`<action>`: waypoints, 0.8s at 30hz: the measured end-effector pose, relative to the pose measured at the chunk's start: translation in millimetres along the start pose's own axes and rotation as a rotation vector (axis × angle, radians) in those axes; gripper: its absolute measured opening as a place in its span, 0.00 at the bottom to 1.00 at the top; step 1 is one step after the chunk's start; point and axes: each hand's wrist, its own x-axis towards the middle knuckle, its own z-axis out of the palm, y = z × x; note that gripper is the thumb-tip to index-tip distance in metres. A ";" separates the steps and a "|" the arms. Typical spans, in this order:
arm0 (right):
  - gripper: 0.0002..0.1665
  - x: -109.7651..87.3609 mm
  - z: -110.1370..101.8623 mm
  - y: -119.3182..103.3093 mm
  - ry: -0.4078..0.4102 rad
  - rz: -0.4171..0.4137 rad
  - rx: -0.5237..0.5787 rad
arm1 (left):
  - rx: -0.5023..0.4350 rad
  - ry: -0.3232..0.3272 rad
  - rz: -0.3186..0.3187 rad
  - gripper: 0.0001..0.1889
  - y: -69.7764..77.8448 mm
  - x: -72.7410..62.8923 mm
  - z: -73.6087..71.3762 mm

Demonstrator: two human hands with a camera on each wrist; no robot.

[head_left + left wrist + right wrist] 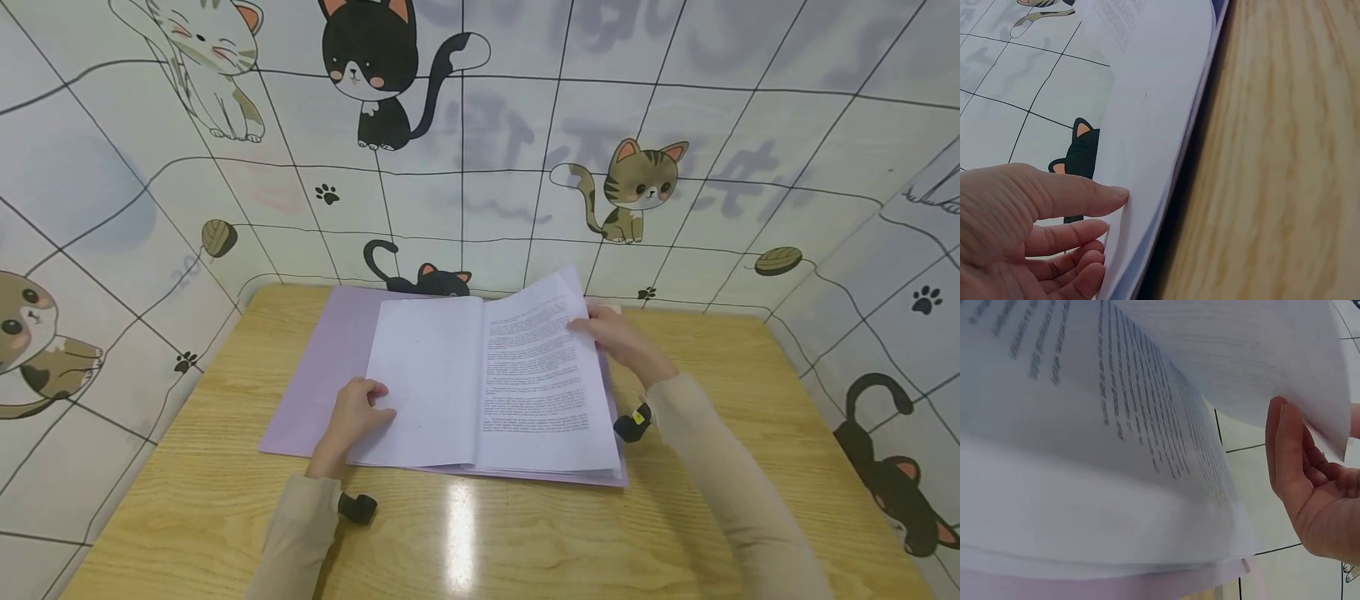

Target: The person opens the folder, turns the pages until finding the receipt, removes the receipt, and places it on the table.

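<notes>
A purple folder (322,358) lies spread on the table with a stack of white sheets in it, opened in the middle. My right hand (621,340) pinches the upper right edge of a printed page (536,371), whose corner is lifted and bent. In the right wrist view, thumb and fingers of that hand (1310,481) have the raised page between them, over another printed sheet (1135,425) below. On the left, a nearly blank page (427,375) lies flat. Beside its left edge, my left hand (356,414) rests with thumb and fingers apart, the thumb touching the paper (1160,112).
The light wooden table (525,542) extends in front of the folder and to both sides. Behind it stands a white wall (502,208) with a grid and cartoon cats. Each wrist wears a small black camera, such as the right one (632,425).
</notes>
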 end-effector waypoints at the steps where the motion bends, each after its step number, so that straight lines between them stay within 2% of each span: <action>1: 0.25 -2.0 1.0 -0.7 -0.012 0.005 0.013 | -0.001 -0.001 0.000 0.15 -0.3 0.1 0.4; 4: 0.26 -7.6 4.6 -3.9 -0.046 0.009 0.041 | -0.007 -0.005 -0.005 0.16 -1.0 0.7 1.3; 10: 0.25 -15.9 15.0 -14.2 -0.116 -0.035 0.088 | -0.010 -0.007 -0.012 0.16 -2.5 0.8 2.0; 18: 0.26 -19.0 30.9 -28.5 -0.116 -0.079 0.128 | -0.004 -0.010 -0.012 0.15 -2.8 0.2 1.6; 24: 0.25 -18.6 39.8 -39.3 -0.147 -0.117 0.174 | -0.005 -0.007 -0.012 0.15 -2.5 0.9 2.0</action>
